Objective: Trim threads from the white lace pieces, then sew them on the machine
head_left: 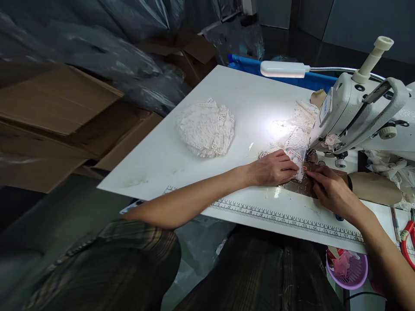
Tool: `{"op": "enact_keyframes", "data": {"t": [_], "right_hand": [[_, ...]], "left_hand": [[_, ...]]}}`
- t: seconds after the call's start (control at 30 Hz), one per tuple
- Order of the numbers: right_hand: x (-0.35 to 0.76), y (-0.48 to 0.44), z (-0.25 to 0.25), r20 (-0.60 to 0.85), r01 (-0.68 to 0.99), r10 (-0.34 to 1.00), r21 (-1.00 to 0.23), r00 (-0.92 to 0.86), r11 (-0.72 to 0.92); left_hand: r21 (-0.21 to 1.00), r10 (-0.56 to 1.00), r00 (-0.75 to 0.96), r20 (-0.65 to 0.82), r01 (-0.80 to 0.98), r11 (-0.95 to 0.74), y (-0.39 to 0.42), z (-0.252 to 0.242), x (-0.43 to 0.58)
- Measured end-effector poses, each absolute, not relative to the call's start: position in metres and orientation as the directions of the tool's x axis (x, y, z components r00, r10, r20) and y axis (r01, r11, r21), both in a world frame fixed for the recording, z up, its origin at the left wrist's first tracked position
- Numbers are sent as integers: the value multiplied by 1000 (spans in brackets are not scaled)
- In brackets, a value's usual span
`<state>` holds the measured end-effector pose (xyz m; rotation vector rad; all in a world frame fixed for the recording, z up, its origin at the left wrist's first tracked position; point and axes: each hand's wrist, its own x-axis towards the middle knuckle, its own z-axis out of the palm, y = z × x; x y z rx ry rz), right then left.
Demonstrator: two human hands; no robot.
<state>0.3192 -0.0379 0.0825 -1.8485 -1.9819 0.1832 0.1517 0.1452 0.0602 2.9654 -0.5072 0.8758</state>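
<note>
At the white sewing machine (343,108), my left hand (275,168) lies with its fingers bent and pressed together on a strip of white lace fabric (295,157) that has small reddish marks. My right hand (330,185) is just right of the needle area, thumb and forefinger pinched close to the strip's edge. What its fingertips hold is too small to make out. The strip runs beside the presser foot (311,156), over a brown plate (300,188). More lace (296,129) lies bunched behind my left hand under bright light.
A round pile of white lace (207,127) lies on the white table (155,162). A ruler scale (285,221) follows the front edge. A lamp (283,69) hangs behind. Red-handled scissors (407,242) lie right; a purple basket (350,280) is below. Cardboard boxes (55,99) stand left.
</note>
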Motion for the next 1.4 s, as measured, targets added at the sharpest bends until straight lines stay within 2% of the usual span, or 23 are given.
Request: {"op": "enact_keyframes", "data": {"t": [0.1, 0.27, 0.47, 0.63, 1.0, 1.17, 1.4], "right_hand": [[311, -42, 77, 243, 927, 970, -359, -19, 108], [302, -48, 62, 299, 956, 954, -282, 10, 78], [301, -48, 54, 332, 955, 942, -292, 41, 61], [299, -48, 54, 350, 963, 936, -263, 40, 58], [298, -49, 52, 357, 975, 933, -217, 33, 48], [296, -49, 52, 344, 986, 939, -158, 13, 45], [295, -48, 53, 342, 984, 939, -173, 24, 37]], "left_hand": [[-95, -311, 789, 529, -310, -946, 146, 59, 152], [-7, -256, 843, 473, -287, -958, 146, 59, 151], [20, -178, 787, 591, -235, -972, 153, 61, 150], [27, -208, 851, 482, -252, -967, 155, 60, 151], [-14, -210, 893, 399, -223, -975, 154, 58, 151], [-69, -232, 876, 422, -224, -972, 152, 58, 150], [-122, -278, 839, 467, -250, -961, 151, 59, 150]]}}
